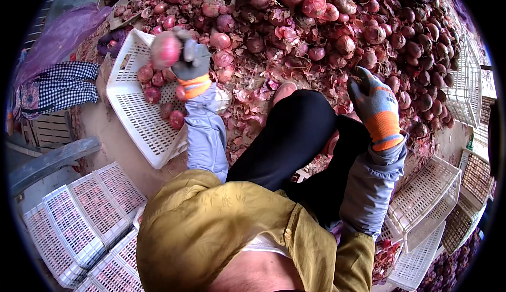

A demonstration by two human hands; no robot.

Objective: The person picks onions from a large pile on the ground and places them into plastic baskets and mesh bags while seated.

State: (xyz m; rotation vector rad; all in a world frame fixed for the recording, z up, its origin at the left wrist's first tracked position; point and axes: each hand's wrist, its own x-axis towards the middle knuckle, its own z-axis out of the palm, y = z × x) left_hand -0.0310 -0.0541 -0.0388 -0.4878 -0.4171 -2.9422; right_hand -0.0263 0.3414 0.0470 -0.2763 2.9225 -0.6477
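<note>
Mustard-yellow fabric (221, 229) fills the bottom of the view, nearest the lens, with a black trouser leg (295, 134) running forward to a foot at the edge of the onion heap. Left hand (191, 60), in a grey glove with an orange cuff, is raised over the white slatted crate (132, 118); its fingers are curled closed around 1 red onion (165, 49), held above the crate's far corner. Several onions (153, 84) already lie along the crate's far edge; its near half is bare. Right hand (375, 99), gloved alike, hovers at the near edge of the onion pile (337, 23), its fingers bent and partly parted; nothing can be seen in its grasp.

Judged from this, the onion is best released low, over the bare slats, so that it does not knock against those already lying there or roll over the rim.

Open room: bare floor lies between the crate and the stacked empty crates (79, 218) at the lower left; more white crates (427, 192) crowd the right side, leaving the right arm a narrow lane. Loose skins (253, 89) litter the ground between crate and leg. A checked cloth (63, 89) lies at the left edge.
</note>
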